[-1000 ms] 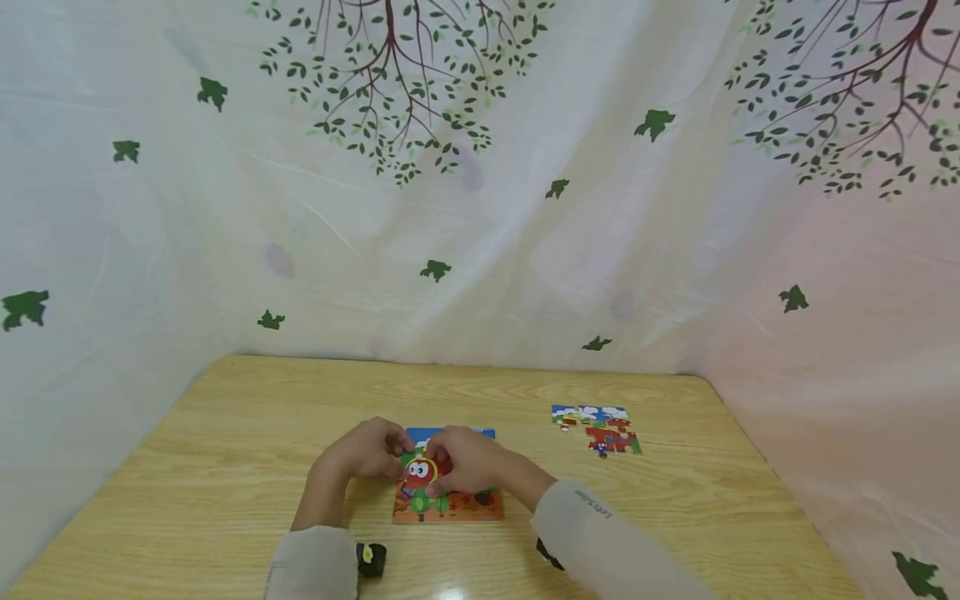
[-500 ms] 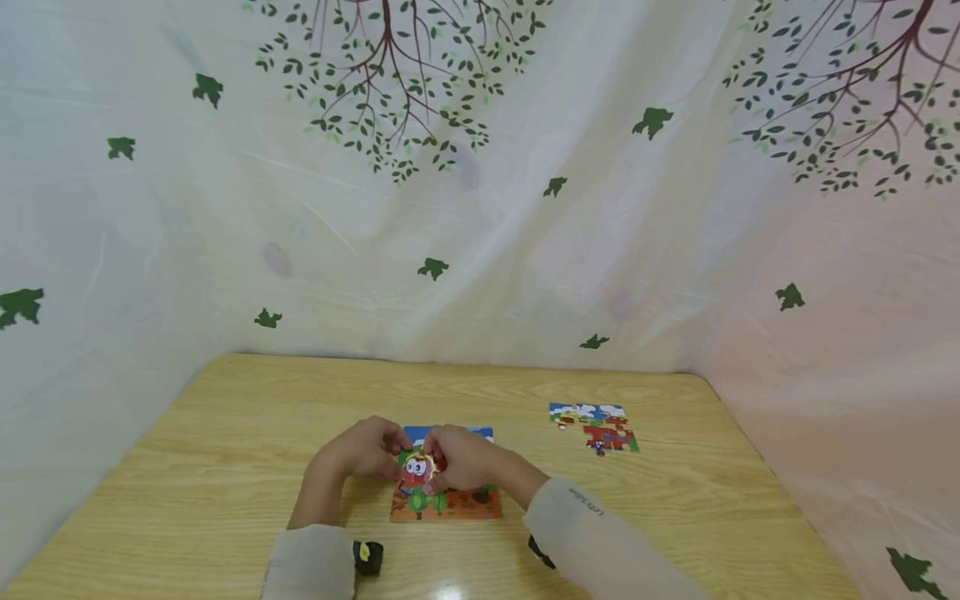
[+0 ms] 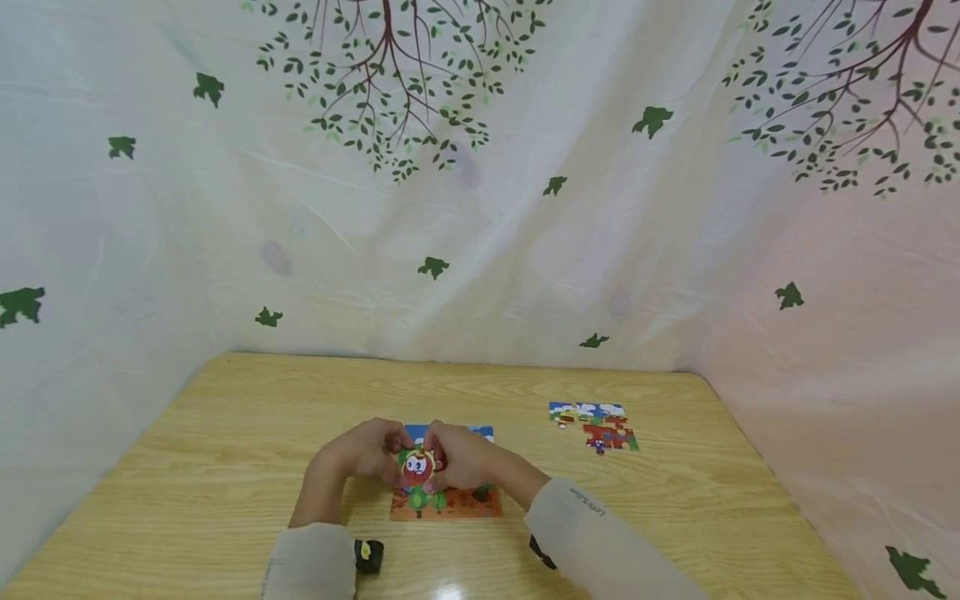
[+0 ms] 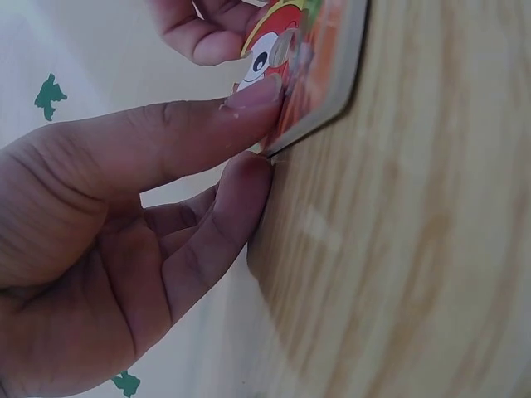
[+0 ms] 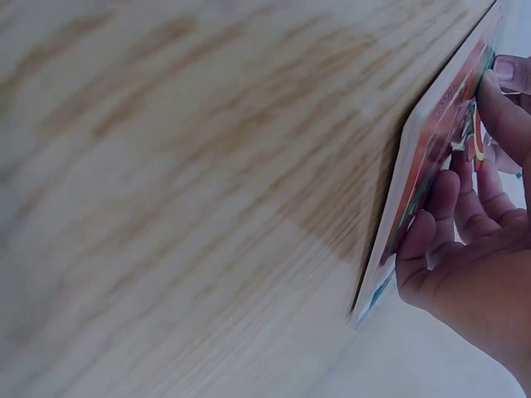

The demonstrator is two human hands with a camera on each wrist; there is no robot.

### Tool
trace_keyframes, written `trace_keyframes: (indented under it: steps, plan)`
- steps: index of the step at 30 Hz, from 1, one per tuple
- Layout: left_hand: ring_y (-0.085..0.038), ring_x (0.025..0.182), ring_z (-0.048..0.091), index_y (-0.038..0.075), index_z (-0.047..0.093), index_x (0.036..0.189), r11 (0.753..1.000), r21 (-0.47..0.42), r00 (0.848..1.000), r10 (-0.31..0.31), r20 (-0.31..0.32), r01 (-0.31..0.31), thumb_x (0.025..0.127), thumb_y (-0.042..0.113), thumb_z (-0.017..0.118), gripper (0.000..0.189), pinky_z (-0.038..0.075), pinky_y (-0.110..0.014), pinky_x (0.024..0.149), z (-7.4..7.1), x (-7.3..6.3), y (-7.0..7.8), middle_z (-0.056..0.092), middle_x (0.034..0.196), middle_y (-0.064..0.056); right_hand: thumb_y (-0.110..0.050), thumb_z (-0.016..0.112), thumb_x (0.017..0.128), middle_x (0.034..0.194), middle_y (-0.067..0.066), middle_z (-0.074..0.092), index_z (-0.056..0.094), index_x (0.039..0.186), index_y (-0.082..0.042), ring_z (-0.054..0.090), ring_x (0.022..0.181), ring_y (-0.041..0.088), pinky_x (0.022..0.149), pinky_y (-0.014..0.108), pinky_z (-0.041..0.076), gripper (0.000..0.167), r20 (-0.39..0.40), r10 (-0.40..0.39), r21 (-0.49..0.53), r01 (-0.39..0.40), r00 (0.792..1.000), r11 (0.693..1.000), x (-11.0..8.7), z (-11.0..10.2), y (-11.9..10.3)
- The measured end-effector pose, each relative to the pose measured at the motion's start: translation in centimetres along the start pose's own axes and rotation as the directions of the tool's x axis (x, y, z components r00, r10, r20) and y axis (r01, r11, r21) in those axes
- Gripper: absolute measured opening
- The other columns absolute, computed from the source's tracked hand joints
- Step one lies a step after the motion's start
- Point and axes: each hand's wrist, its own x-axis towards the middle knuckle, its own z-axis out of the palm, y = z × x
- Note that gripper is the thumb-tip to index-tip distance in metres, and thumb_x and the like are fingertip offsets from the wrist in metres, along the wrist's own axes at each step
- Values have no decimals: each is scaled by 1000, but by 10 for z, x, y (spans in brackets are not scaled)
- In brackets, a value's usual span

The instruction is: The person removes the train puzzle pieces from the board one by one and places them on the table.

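A flat puzzle board (image 3: 476, 511) with a blue and orange picture lies on the table in front of me. Over its left half is a puzzle piece (image 3: 417, 467) showing a red face with big white eyes and a yellow rim. My right hand (image 3: 467, 457) pinches this piece from the right, thumb and index finger at its edge. From the other side, my left hand (image 3: 363, 452) holds the left edge of the board. In the left wrist view, its thumb lies over the lower part of the red-faced piece (image 4: 265, 58), another fingertip at the board's corner. The hands hide the board's middle.
Several loose jigsaw pieces (image 3: 611, 437), blue, white and red, lie grouped on the table's right side. The wooden table (image 3: 247, 467) ends at a white cloth (image 3: 480, 250) printed with branches and leaves, which hangs behind and on both sides.
The red-faced piece has turned and shifted slightly between my fingers over the board. Both hands stay in nearly the same place; the whole head view has shifted a little.
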Motion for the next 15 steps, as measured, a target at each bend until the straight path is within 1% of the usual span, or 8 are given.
trace_keyframes:
  steps: [6,11,15]
  plan:
    - [-22,91,56,9,68,106,1000,3,1000,-9,0,9,67,-3,87,45,52,-40,84,1,0,-1,62,100,-4,-20,87,84,89,-2,58,51,110,-14,51,74,7,66,22,45,44,-11,-16,34,16,1000,999,0,1,3]
    - [-21,88,55,7,68,106,1000,-21,1000,4,6,-4,66,-6,85,46,51,-39,81,0,-2,-1,62,97,-5,-17,88,83,89,-2,60,50,109,-14,53,73,7,66,21,46,46,-18,-23,72,24,1000,997,0,2,4]
    - [-21,87,55,7,67,107,999,-35,1000,7,7,-7,66,-8,84,47,51,-38,79,1,-3,0,61,97,-6,-15,87,83,89,0,60,49,108,-13,53,71,7,65,22,46,45,-21,-38,79,39,999,996,-1,1,2]
